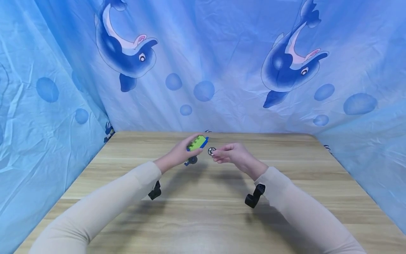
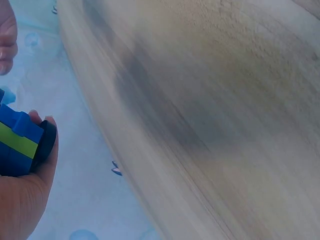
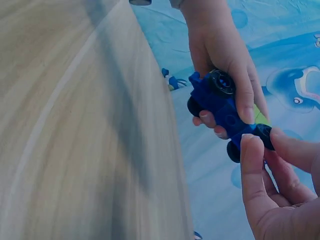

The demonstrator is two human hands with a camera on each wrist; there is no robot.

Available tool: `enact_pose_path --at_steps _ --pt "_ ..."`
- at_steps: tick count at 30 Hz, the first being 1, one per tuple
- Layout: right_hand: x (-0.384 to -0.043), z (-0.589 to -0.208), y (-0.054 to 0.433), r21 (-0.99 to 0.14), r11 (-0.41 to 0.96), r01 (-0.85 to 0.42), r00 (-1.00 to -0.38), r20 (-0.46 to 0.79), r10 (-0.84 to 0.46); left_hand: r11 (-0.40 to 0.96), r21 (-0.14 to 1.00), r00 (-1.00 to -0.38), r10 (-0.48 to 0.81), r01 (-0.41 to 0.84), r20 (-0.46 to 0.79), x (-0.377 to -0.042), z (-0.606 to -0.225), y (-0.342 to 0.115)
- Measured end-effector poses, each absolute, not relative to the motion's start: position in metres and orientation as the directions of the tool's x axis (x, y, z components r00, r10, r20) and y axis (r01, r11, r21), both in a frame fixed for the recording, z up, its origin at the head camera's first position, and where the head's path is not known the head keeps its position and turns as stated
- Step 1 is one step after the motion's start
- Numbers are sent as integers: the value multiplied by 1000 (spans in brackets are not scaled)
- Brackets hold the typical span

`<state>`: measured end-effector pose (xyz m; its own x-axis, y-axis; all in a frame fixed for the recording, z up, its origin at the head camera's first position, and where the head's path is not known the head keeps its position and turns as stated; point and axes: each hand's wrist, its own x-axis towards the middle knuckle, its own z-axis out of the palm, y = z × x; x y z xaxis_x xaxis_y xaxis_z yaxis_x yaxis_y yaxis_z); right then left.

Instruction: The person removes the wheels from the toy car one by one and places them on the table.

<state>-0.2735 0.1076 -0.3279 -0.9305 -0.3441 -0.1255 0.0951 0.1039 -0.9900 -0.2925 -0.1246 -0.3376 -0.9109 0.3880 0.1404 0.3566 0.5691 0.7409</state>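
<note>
A toy car [image 1: 198, 142], blocky, studded lime green over smooth blue with round black wheels, is held above the table, near the middle of its far edge. The left hand [image 1: 180, 151] has fingers and thumb closed around its body. Just beside the car, the right hand [image 1: 239, 155] pinches a small wheel [image 1: 209, 151], disc-shaped with a dark rim, between thumb and fingers. The step seems to be fitting or detaching this wheel; which, I cannot tell. If fitting, the next move calls for squaring it to the axle. Below lies the smooth, wood-grained table [image 1: 203, 225]; behind its far edge hangs a creased, slightly shiny blue curtain [image 1: 228, 46].
</note>
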Motion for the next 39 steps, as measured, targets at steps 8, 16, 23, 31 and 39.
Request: enact_pose_path --at_steps 8,16,23,31,39 --pt "-272 -341 98 -981 120 153 -916 -186 -355 575 749 -923 363 329 126 -292 -334 -130" --pt "-263 -359 85 -961 151 231 -897 -271 -349 554 781 -928 364 287 82 -293 -333 -131" --pt "-263 -374 75 -957 154 248 -870 -289 -400 474 855 -932 362 211 29 -303 -334 -136" --pt "-259 -388 63 -938 234 256 -848 -334 -412 366 919 -926 379 148 -2 -313 -334 -144" --pt "-248 -395 53 -938 274 211 -877 -306 -370 398 907 -924 381 140 -25 -309 -336 -138"
